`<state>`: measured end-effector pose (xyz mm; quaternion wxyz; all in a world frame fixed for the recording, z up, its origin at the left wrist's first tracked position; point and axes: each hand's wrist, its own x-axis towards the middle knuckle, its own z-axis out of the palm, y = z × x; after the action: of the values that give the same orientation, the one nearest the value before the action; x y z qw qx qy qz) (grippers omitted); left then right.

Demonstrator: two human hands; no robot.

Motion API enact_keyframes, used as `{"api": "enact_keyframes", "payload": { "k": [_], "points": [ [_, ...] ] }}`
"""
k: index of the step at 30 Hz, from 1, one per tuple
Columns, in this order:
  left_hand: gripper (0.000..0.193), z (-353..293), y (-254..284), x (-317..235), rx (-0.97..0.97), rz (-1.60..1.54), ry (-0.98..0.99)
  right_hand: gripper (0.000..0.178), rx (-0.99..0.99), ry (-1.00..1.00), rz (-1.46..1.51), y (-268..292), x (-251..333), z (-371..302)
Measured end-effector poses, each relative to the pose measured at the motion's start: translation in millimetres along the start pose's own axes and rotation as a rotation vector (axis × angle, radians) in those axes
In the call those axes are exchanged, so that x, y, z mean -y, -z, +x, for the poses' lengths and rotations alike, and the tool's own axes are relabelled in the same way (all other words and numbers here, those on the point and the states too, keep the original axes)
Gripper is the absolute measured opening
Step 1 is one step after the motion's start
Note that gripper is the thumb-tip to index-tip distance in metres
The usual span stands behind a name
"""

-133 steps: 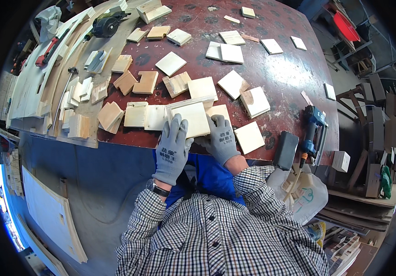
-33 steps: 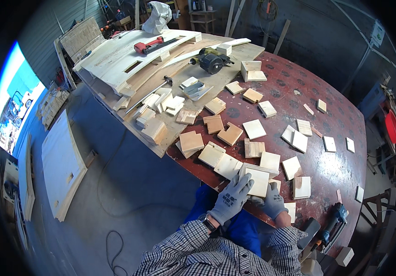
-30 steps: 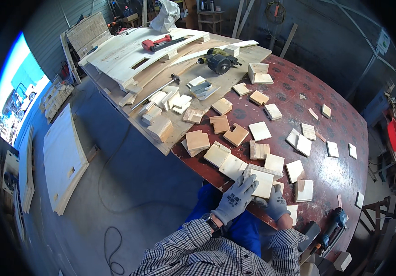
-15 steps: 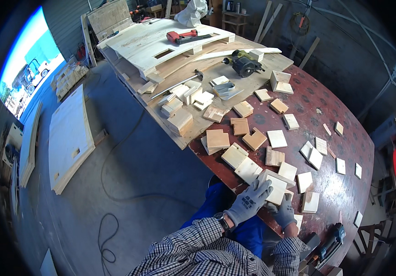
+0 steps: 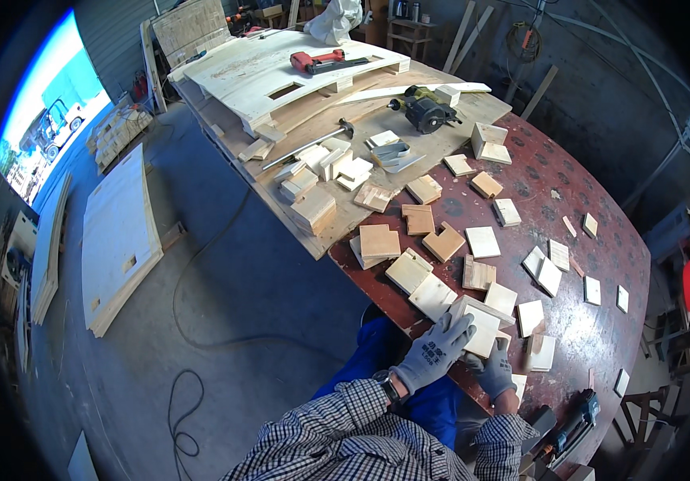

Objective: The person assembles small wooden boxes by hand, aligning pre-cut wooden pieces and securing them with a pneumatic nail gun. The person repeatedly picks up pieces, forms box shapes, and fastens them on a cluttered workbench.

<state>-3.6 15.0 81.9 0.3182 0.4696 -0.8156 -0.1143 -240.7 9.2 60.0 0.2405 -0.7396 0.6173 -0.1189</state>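
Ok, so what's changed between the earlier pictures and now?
Mainly the view: the head has turned left and lifted, so the red table sits further right in the picture and the bright doorway shows more fully. No hold was visibly taken or released. The left hand stays on the pale square wooden piece, the right hand beside it; the loose wood pieces stay put.

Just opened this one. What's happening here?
A person in grey gloves is working at the near edge of a dark red table. The left hand lies on a pale square wooden piece, and the right hand is close by its right side; whether it grips the piece is hard to see. Loose wooden blocks lie scattered beyond, while a blue power tool lies to the right, apart from the hands.
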Motion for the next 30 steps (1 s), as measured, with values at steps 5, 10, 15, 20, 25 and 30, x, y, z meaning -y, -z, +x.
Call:
{"api": "enact_keyframes", "payload": {
  "k": [5, 10, 15, 20, 25, 30],
  "points": [
    [0.058, -2, -1, 0, -0.01, 0.0, -0.006, 0.074, -0.031, 0.047, -0.009, -1, 1, -1],
    [0.058, -10, 4, 2, 0.009, 0.005, 0.004, 0.075, 0.0, 0.011, -0.002, -5, 8, -5],
    [0.059, -1, 1, 1, 0.075, -0.053, -0.003, 0.078, -0.013, 0.047, 0.048, -3, 1, -7],
    [0.059, 12, 0, -3, 0.069, -0.063, -0.03, 0.086, 0.366, -0.099, 0.154, 71, 9, -13],
    [0.056, 3, -6, 3, 0.09, -0.037, 0.011, 0.058, 0.189, -0.174, 0.075, 163, -26, -28],
    [0.053, -1, -9, 0, 0.153, -0.031, 0.006, 0.042, -0.308, -0.43, 0.008, 258, -135, -96]
  ]
}}
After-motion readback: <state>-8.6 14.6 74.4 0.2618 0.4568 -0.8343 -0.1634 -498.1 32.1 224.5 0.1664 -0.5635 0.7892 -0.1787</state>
